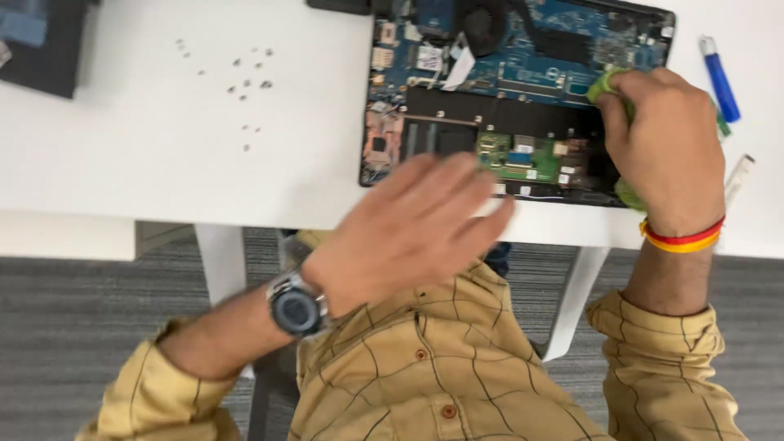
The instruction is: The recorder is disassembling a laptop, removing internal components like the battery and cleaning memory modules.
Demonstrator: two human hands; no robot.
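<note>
An opened laptop (523, 90) lies on the white table (163, 163) with its blue circuit board, fan and a small green board exposed. My right hand (665, 147) is closed on a green tool or cloth (608, 82) that rests on the laptop's right side; green also shows below my palm. My left hand (412, 229), with a wristwatch, hovers blurred over the laptop's near left corner and the table edge, fingers spread and holding nothing.
Several small screws (245, 82) lie scattered on the table left of the laptop. A blue-handled tool (720, 77) and a white stick (739, 175) sit at the right. A dark object (41, 41) is at the top left corner. Grey carpet lies below.
</note>
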